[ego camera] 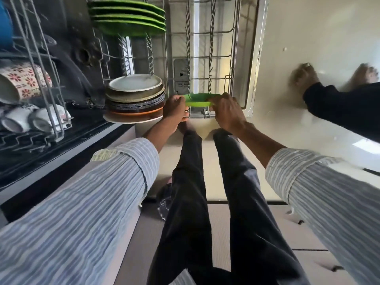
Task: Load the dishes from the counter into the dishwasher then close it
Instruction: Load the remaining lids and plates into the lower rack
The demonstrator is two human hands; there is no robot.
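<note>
Striped sleeves lead to both hands, left hand (175, 108) and right hand (227, 112), each gripping one end of a flat green plate (198, 100) over the rack's (211, 64) near edge, equally close.

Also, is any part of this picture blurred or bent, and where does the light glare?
Head view: the bare feet of another person at the right are smeared by motion blur; the green plate held by the left hand and the right hand is fairly sharp; the wide lens bends the striped sleeves and rack wires; the floor shines with pale glare.
</note>
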